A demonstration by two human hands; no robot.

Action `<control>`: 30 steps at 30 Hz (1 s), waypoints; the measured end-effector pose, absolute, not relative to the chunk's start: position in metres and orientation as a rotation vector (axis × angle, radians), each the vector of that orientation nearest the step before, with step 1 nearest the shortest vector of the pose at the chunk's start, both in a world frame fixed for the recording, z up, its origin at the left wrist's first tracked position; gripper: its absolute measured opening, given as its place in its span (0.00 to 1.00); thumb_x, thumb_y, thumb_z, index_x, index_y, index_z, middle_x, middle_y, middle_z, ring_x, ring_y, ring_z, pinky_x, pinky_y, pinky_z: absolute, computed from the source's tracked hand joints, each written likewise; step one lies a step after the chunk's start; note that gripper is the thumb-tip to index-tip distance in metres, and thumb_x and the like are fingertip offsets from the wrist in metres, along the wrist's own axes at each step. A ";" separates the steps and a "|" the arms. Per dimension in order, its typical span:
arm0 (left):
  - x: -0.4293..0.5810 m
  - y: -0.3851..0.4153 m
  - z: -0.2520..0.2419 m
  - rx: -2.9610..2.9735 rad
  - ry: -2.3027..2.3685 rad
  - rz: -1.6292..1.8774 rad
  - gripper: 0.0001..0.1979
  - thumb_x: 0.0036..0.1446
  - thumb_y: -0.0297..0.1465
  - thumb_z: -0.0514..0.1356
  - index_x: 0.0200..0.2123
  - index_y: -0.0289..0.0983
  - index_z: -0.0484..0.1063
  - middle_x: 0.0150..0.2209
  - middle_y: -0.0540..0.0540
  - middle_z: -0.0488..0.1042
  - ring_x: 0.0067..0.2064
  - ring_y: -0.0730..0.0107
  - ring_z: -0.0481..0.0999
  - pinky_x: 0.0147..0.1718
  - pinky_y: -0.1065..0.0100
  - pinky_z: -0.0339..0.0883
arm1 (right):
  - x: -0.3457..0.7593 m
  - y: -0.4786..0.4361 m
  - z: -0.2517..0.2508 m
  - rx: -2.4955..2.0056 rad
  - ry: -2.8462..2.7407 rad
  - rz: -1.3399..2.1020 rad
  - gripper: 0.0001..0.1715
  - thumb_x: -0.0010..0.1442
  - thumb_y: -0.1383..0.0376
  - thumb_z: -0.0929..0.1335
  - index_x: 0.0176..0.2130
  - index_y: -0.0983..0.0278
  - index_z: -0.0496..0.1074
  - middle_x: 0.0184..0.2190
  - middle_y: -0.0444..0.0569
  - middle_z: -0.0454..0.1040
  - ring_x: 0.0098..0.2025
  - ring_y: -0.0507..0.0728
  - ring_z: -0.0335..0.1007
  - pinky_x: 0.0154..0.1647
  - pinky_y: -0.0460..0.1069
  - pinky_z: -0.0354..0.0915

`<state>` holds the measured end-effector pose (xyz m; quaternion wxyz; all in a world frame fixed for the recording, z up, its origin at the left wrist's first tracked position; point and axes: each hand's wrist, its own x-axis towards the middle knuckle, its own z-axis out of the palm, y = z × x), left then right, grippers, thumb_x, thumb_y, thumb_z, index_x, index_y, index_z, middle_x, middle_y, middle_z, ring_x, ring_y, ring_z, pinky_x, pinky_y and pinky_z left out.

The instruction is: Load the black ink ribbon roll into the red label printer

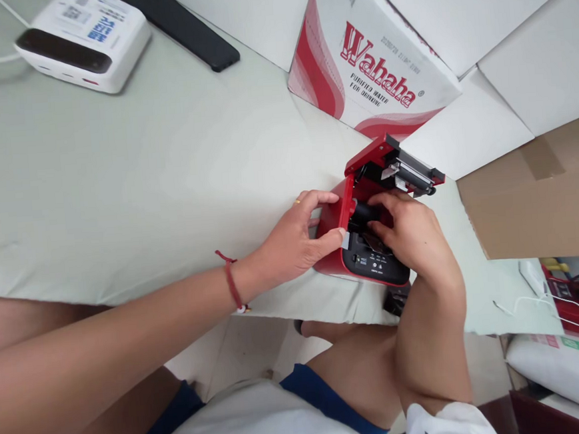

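Taking twelve as the top of my head view and the red label printer as the centre of the dial, I start out at ten o'clock with a white electronic box (129,52), its dark strip and ports facing me, on the pale green cloth (126,183). A long black bar (189,27) lies just beside it, between ten and eleven. A red cord bracelet (232,287) circles the left wrist, and the left hand (298,236) is at nine o'clock, touching the printer's side; thumb and forefinger stand wide apart on it, near its front corner. The red label printer (376,263) itself sits near the cloth's front edge with its bay open, a black spool (362,216) inside. Behind, at twelve, I see a Wahaha water carton (365,70); the raised lid (369,154), at one o'clock, carries a roller (414,179). The right hand (413,230) comes in from three, thumb and forefinger a narrow gap apart at the spool's end; I cannot tell whether they pinch it. Farther out, a brown cardboard box (533,201) stands at three, a white cable (517,303) lies between three and four, and a white printed sack (561,363) rests at four.
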<state>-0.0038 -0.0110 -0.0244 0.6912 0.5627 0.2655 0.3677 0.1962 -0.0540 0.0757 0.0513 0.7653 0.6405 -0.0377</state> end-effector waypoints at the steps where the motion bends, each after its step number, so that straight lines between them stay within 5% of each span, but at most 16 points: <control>1: -0.004 -0.011 -0.024 1.259 0.596 0.819 0.27 0.59 0.38 0.66 0.60 0.40 0.68 0.67 0.36 0.70 0.66 0.50 0.75 0.70 0.42 0.69 | 0.196 -0.054 0.076 2.361 1.938 -0.117 0.25 0.66 0.67 0.70 0.61 0.60 0.79 0.57 0.54 0.83 0.54 0.68 0.80 0.53 0.59 0.70; 7: -0.004 -0.011 -0.026 1.244 0.612 0.807 0.27 0.58 0.39 0.67 0.59 0.42 0.67 0.66 0.37 0.70 0.62 0.51 0.78 0.69 0.40 0.69 | 0.201 -0.056 0.075 2.518 1.917 -0.216 0.26 0.66 0.64 0.70 0.62 0.61 0.78 0.40 0.53 0.83 0.40 0.64 0.79 0.46 0.57 0.69; 15: -0.004 -0.014 -0.022 1.265 0.622 0.794 0.25 0.59 0.40 0.65 0.58 0.40 0.69 0.64 0.37 0.72 0.64 0.51 0.77 0.69 0.43 0.70 | 0.216 -0.068 0.078 2.647 2.107 -0.503 0.27 0.63 0.57 0.70 0.58 0.63 0.82 0.24 0.43 0.70 0.25 0.53 0.60 0.31 0.50 0.61; 20: -0.003 -0.015 -0.023 1.286 0.643 0.796 0.24 0.59 0.40 0.64 0.57 0.40 0.70 0.63 0.38 0.73 0.65 0.49 0.75 0.68 0.42 0.71 | 0.218 -0.075 0.080 2.703 2.059 -0.511 0.29 0.63 0.54 0.70 0.58 0.63 0.84 0.21 0.42 0.66 0.23 0.52 0.57 0.28 0.49 0.58; 27: -0.004 -0.014 -0.022 1.292 0.642 0.789 0.23 0.60 0.41 0.64 0.56 0.40 0.70 0.63 0.39 0.73 0.64 0.50 0.76 0.68 0.41 0.71 | 0.206 -0.075 0.068 2.671 2.072 0.039 0.27 0.67 0.56 0.69 0.60 0.59 0.84 0.25 0.46 0.75 0.26 0.56 0.66 0.37 0.54 0.67; 30: -0.005 -0.015 -0.022 1.276 0.639 0.777 0.24 0.60 0.41 0.64 0.57 0.40 0.70 0.63 0.38 0.73 0.62 0.51 0.78 0.67 0.42 0.72 | 0.202 -0.083 0.077 2.668 2.154 -0.059 0.24 0.68 0.56 0.70 0.58 0.60 0.85 0.22 0.44 0.71 0.24 0.54 0.63 0.33 0.52 0.66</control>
